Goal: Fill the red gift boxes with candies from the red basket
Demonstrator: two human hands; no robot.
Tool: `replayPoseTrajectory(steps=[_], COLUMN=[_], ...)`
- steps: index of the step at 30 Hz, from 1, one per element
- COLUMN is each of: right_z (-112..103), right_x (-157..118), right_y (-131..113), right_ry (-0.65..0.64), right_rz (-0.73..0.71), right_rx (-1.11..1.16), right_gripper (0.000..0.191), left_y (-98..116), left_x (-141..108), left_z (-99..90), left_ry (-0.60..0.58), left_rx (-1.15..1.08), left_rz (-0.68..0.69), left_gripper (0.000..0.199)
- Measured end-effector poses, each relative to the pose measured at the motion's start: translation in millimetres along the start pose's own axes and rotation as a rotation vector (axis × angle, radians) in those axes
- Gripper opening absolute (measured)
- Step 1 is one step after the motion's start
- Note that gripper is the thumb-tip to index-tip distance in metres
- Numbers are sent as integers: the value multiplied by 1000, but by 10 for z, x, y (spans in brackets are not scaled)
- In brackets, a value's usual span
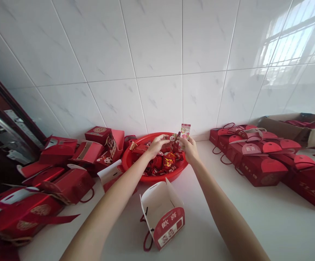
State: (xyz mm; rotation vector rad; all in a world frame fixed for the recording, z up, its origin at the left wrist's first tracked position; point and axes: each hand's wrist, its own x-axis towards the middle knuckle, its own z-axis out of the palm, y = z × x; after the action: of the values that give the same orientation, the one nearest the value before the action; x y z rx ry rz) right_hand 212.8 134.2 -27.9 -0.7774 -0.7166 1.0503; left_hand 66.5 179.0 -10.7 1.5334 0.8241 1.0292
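A red plastic basket (153, 178) full of wrapped sweets stands against the tiled wall. Over its right rim my right hand (189, 148) is closed on an upright pink and clear candy packet (185, 132). My left hand (159, 144) is over the middle of the basket, its thumb and fingers pinched at a small wrapped sweet (173, 137). In front of the basket stands an open red and white gift box (161, 214) with its flaps up and a dark red cord handle at its left side. Its visible inside is white.
Several red gift boxes (78, 181) crowd the left side. More closed red boxes (266, 168) with cord handles stand in rows on the right. A cardboard carton (278, 127) holding red items is at the far right. Another open box (110, 174) lies beside my left forearm.
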Motion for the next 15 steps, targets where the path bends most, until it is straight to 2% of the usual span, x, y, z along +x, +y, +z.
replayPoseTrajectory(steps=[8, 15], right_z=[7, -63], right_x=[-40, 66], right_y=[-21, -5], right_ry=[-35, 57], right_rz=[-11, -21], right_rx=[23, 122], right_gripper=[24, 26], left_y=[-18, -115], left_x=[-9, 29], left_z=[-13, -49], left_ry=[-71, -215], left_rx=[49, 353], left_rz=[25, 32], left_gripper=[35, 27])
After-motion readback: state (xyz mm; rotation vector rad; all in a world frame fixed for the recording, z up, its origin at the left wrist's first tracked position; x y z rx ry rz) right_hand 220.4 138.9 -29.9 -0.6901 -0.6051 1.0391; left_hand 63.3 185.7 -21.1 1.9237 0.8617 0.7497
